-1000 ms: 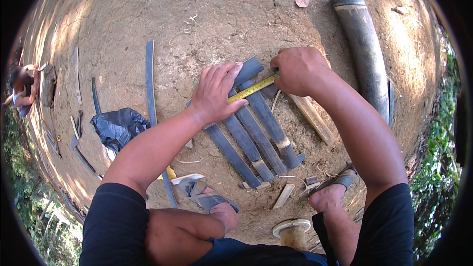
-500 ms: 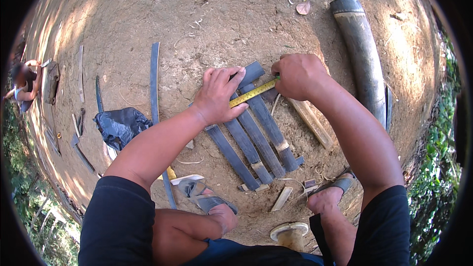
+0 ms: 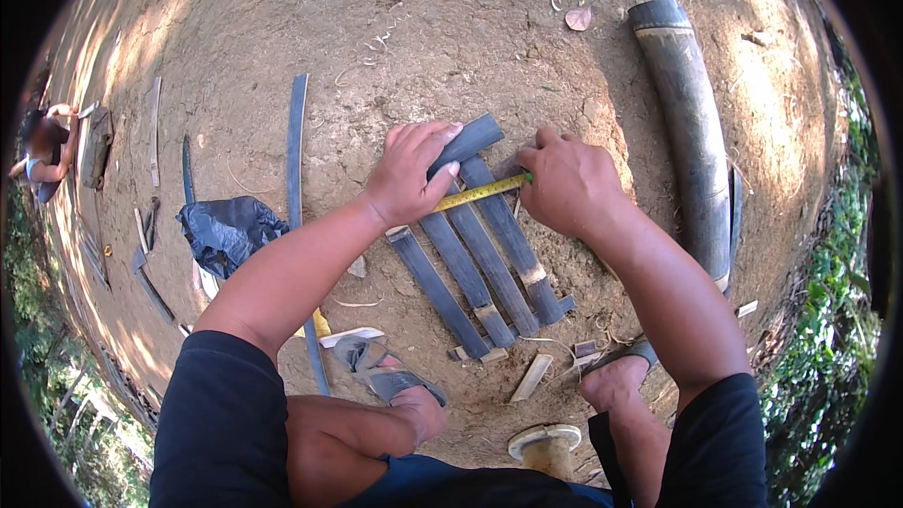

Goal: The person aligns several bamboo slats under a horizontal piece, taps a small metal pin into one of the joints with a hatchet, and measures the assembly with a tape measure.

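Note:
Four dark bamboo slats [image 3: 484,249] lie side by side at a slant on the ground, their near ends over a crosspiece [image 3: 567,305]. My left hand [image 3: 406,172] grips a short dark bamboo strip [image 3: 470,143] across their far ends, its thumb close to a yellow tape measure [image 3: 484,191]. That tape stretches over the slats to my right hand [image 3: 572,181], whose fingers are closed round its right end. A bit of green shows at those fingertips; the rest of what they hold is hidden.
A thick bamboo pole [image 3: 685,122] lies at the right. Leftward are a long bamboo strip [image 3: 296,146], a black plastic bag [image 3: 230,233] and a blade-like tool [image 3: 150,287]. A person [image 3: 47,155] crouches at the far left. A pale round-topped piece [image 3: 546,440] stands near my feet.
My right hand has shifted slightly left and nearer, so the tape lies flatter across the slats. A pale split bamboo piece is now mostly behind my right arm. The left hand keeps its grip.

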Demonstrator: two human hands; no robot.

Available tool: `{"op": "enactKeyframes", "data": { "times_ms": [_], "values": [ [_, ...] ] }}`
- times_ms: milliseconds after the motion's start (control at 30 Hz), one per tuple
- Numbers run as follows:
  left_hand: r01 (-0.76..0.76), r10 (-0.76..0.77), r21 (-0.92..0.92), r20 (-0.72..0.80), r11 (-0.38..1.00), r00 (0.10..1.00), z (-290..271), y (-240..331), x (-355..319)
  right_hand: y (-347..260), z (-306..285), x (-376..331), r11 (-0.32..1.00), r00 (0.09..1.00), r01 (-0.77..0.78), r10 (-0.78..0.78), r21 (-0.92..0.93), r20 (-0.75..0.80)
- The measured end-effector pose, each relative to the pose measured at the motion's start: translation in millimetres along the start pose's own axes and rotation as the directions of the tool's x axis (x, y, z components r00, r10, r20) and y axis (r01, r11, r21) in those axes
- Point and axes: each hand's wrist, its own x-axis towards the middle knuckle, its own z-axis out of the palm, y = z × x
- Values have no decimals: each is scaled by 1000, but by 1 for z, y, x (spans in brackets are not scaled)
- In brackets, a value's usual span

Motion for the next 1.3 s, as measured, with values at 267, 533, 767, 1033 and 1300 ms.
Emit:
{"op": "enactKeyframes", "data": {
  "times_ms": [267,533,767,1033,1300],
  "values": [
    [88,-86,44,-51,995,995,4,12,2,-13,19,-9,1000,999,-4,3,21,50],
    [93,-85,89,-89,992,992,-6,26,0,-14,20,-5,999,998,45,-45,19,48],
    [96,-91,76,-68,992,994,-16,28,-5,-7,6,-12,992,989,66,-80,111,127],
    [163,-160,63,-47,985,986,-22,17,-24,9,18,-19,935,988,57,-103,350,113],
    [186,-184,58,-42,981,982,-25,16,-40,-32,46,-46,933,936,33,-155,358,317]
  ]
}}
